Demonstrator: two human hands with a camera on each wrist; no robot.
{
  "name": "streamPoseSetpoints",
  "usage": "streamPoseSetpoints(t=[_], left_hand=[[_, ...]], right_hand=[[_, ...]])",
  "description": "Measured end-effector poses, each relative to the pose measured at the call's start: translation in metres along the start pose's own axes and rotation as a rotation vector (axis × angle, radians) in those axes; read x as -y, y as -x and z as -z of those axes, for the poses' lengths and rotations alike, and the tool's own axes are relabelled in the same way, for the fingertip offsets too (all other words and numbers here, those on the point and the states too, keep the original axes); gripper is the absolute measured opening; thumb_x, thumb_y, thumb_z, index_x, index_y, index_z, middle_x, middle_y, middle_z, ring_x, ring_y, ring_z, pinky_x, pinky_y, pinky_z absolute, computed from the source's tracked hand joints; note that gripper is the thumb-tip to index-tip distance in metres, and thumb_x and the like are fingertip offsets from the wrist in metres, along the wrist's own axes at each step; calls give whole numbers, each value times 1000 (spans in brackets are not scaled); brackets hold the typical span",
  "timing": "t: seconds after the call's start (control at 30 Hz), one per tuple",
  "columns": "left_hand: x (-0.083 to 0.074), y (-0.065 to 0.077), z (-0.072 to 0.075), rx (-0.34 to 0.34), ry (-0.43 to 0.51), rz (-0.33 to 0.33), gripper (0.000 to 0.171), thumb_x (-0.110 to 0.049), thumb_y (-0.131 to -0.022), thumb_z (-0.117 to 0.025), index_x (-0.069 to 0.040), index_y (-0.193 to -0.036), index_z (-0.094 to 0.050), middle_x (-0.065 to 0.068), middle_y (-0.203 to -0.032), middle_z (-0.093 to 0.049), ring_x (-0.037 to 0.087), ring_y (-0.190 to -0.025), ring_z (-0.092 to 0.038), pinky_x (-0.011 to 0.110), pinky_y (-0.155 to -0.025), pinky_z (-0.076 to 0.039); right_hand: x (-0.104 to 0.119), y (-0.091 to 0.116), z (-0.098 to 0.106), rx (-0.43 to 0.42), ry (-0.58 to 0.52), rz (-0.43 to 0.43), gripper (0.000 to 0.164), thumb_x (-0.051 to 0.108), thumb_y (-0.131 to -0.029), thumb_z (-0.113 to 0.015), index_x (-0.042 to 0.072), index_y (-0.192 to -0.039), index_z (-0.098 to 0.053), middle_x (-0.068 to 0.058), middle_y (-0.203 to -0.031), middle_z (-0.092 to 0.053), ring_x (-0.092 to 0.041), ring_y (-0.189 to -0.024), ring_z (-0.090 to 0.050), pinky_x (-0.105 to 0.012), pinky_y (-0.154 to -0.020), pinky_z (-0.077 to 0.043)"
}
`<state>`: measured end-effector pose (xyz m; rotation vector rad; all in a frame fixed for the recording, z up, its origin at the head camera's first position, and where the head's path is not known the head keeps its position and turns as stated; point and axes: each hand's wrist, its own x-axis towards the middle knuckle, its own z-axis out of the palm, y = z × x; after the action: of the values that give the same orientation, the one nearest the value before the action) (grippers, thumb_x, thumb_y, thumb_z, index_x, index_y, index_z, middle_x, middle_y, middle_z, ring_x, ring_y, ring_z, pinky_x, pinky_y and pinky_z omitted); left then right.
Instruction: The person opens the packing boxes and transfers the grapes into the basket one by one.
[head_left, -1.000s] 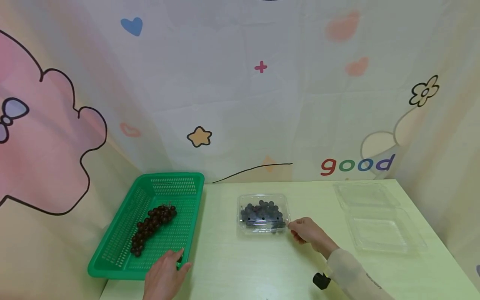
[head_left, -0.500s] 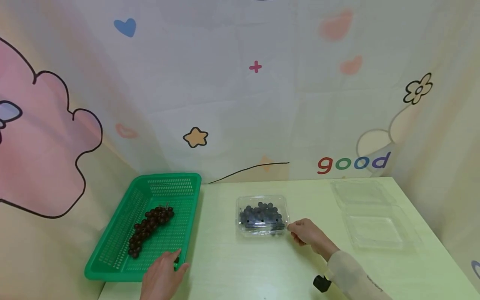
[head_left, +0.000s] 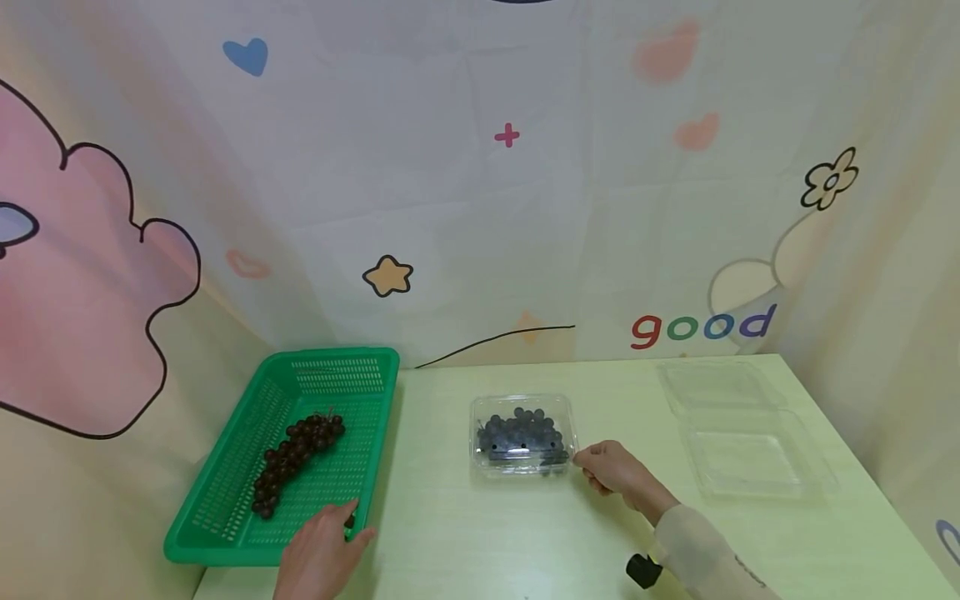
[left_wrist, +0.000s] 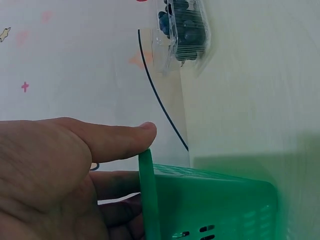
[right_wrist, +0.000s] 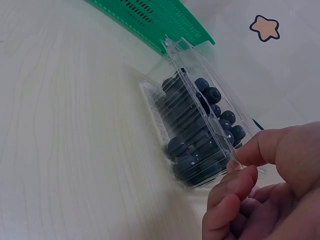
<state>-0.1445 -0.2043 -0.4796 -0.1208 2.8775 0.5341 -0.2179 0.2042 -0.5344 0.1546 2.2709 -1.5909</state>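
A person's right hand (head_left: 611,465) pinches the near right corner of a clear plastic box (head_left: 486,467) of dark round fruit (head_left: 522,433) on the tabletop (head_left: 465,533), that grip closed on the edge, as the left hand (head_left: 318,550) straddles the near right corner of a green basket (head_left: 225,555) holding a bunch of grapes (head_left: 294,457); whether it grips the rim cannot be told. The step in hand appears to be work at the seemingly closed box's edge, fastening or freeing it unclear. The next move would likely call for a light, steady pinch, sparing thin plastic. A second clear box (head_left: 813,471) lies open at right.
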Motion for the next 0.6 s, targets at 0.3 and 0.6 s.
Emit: streamPoseSetpoints(t=[0.3,0.6], left_hand=[[-7,0,3,-54,47,30,59,-36,-94,-76,5,-134,-63,31,-120,-65,52,-107,-62,65,-81,-53],[-38,9,5,-346,140,-109,41,-22,-93,-79,2,-125,-70,16,-109,-71,40,-102,-66,57,-80,-56]], right_hand=[[1,2,0,-6,3,-10,40,14,-104,-55,7,-65,-51,2,-57,-41,-11,-52,-34,-25,-54,-32],[1,3,0,-1,3,-12,41,15,-104,-55,9,-64,-50,2,-56,-40,-11,-51,-32,-26,-54,-31]])
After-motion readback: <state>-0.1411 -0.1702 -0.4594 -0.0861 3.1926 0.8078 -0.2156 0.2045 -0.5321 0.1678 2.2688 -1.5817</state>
